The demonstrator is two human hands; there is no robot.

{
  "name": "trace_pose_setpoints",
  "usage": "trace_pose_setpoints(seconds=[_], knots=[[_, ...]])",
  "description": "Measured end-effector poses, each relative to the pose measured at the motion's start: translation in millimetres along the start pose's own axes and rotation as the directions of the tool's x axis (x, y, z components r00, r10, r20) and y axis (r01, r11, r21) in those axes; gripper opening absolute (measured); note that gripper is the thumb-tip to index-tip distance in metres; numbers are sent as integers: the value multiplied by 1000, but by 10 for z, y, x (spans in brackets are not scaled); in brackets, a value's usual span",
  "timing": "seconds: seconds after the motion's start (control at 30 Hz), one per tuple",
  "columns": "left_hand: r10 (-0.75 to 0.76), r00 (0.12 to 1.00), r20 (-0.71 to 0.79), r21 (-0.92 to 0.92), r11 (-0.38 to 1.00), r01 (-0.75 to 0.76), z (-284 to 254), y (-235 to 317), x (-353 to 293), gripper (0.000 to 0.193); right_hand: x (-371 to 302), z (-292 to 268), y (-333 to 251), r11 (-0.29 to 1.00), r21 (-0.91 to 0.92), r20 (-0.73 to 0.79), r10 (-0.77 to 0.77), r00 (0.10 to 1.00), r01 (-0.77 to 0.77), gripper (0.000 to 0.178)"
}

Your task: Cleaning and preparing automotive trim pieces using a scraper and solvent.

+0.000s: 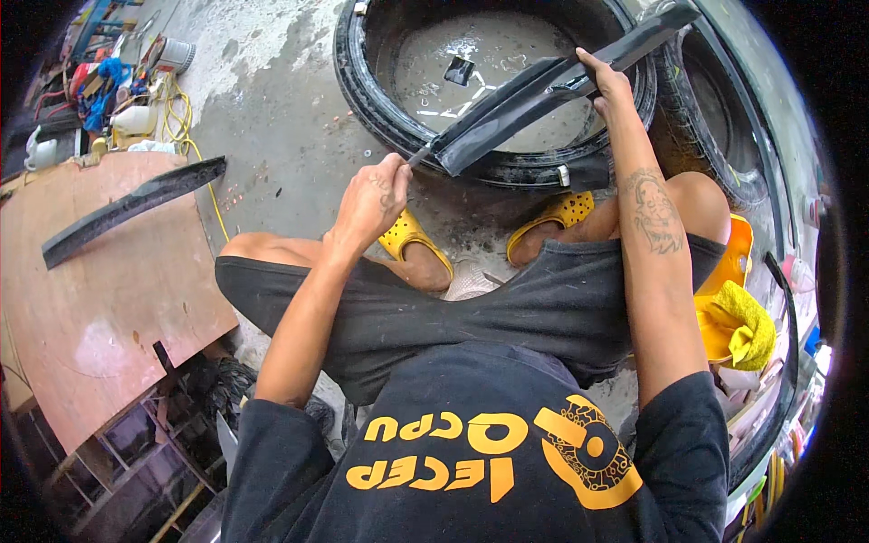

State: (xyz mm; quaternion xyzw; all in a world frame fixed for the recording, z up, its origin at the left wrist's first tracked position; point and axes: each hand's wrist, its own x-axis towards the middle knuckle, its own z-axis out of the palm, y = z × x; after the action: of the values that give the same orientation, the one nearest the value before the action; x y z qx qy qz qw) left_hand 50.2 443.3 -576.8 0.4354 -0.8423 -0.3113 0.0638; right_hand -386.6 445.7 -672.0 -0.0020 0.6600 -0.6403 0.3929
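Note:
A long black rubber strip (507, 128) slants over a large tire lying flat on the floor (356, 77). Lengthwise, the strip looks folded or partly split into two flaps. My right hand (608, 83) grips it past its middle, thumb on top, with the far end rising to the upper right. At the near end, my left hand (371, 201) is closed round a thin grey blade-like tool (420, 155), whose tip meets the strip's end. The tool's handle is hidden in my fist, so its exact kind is unclear.
A small black scrap (459, 71) lies inside the tire ring. Another tire (724, 172) stands to the right. On the left, a curved black strip (136, 210) rests on a wooden board (118, 317). A yellow cloth (753, 328) hangs at right; a yellow cord (217, 213) crosses the floor.

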Motion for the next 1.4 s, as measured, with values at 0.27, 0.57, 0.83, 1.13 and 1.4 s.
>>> trace_pose_setpoints(seconds=[0.27, 0.57, 0.83, 1.13, 1.4], knots=[[-74, 997, -12, -177, 982, 71, 142, 56, -80, 27, -14, -29, -56, 999, -38, 29, -12, 999, 13, 43], [-165, 970, 179, -373, 901, 222, 177, -18, 62, 25, -56, 7, -51, 998, 25, 29, -57, 998, 57, 33], [-26, 1000, -1, -214, 977, 25, 238, 9, 104, 26, -56, 12, -44, 995, -69, -8, -79, 997, 79, 31], [-23, 1000, 4, -317, 948, 23, 304, -132, 141, 29, -67, 46, -62, 993, -88, -25, -82, 996, 80, 28], [-95, 988, 119, -411, 902, 136, 266, -126, 171, 30, -62, 41, -49, 991, -91, -10, -102, 995, 101, 28]])
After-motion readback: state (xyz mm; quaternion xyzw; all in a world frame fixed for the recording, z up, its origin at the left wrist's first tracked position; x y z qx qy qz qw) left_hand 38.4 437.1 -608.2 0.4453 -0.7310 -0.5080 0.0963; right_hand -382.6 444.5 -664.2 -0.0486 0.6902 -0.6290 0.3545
